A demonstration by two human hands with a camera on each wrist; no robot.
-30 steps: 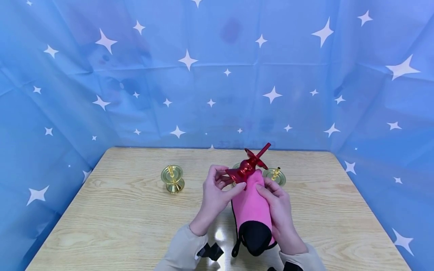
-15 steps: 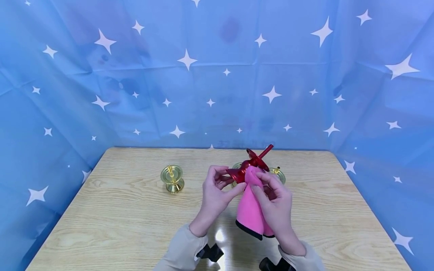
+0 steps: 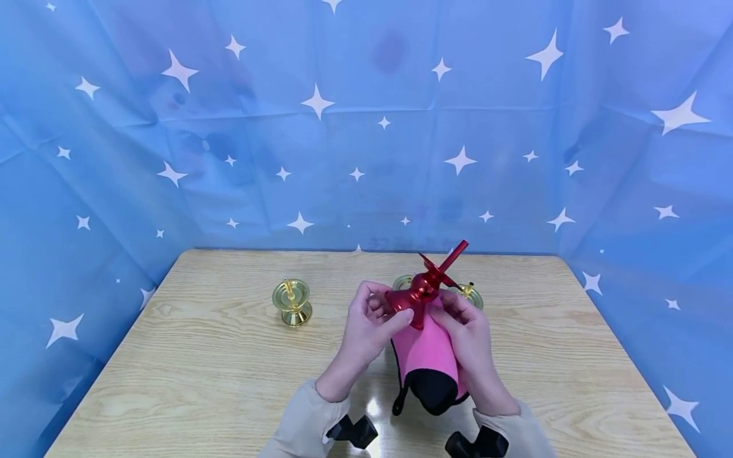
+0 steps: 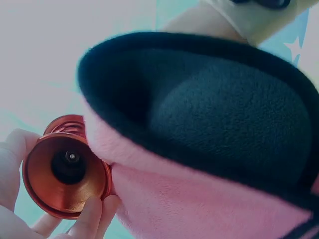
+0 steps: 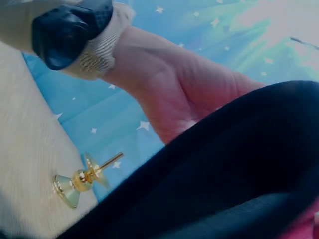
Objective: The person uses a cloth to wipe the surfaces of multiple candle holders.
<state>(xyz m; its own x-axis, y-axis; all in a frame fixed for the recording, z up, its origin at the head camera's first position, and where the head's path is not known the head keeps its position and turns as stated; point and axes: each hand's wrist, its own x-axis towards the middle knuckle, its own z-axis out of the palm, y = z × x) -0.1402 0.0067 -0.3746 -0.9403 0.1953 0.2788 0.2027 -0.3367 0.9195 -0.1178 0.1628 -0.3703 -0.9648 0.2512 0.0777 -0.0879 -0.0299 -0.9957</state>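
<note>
A shiny red metal candlestick [image 3: 425,286] is held tilted above the table, its stem pointing up and right. My left hand [image 3: 366,327] grips it by the flared base, with fingers [image 4: 88,219] around the hollow underside in the left wrist view. My right hand [image 3: 471,337] pinches a pink cloth [image 3: 424,350] with black lining and a black edge. The cloth's bunched upper part lies against the candlestick's underside, and the rest hangs toward me. In the right wrist view the cloth's dark lining [image 5: 209,174] covers much of the work.
One gold candlestick [image 3: 292,302] stands on the wooden table [image 3: 189,356] to the left. Two more gold candlesticks stand behind my hands, partly hidden; the right one [image 3: 471,294] shows its dish and stem. A blue star-patterned curtain [image 3: 355,146] encloses the table.
The right hand rolled the cloth up around the candlestick's base, then turned back down, so the cloth's black lining shows again. The left hand kept its grip, tipping the candlestick slightly.
</note>
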